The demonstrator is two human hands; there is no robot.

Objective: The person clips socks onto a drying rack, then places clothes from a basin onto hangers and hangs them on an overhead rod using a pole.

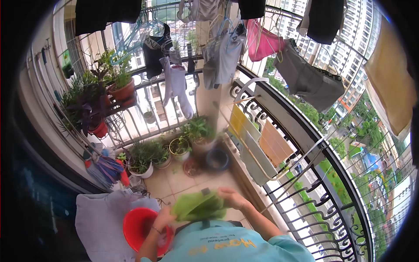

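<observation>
- Well beyond the fingers of the left hand [164, 217], and leftmost: a small red round hanging pot [99, 130] with dark purple foliage above it.
- Beside that: a terracotta-coloured planter [122, 93] holding leafy green growth.
- Beyond the left fingers, on the floor: a white round pot [145, 171] with a bushy green plant.
- Just left of the left fingers: a bright red round bucket [134, 222], something pale pink inside, too blurred to name.
- Left fingers: pinching the left edge of a lime-green cloth [197, 207], which hangs between both hands.
- Beyond the cloth: a dark blue round basin [217, 160], contents unclear.
- Right hand [234, 199]: fingers pinching the cloth's upper right edge.
</observation>
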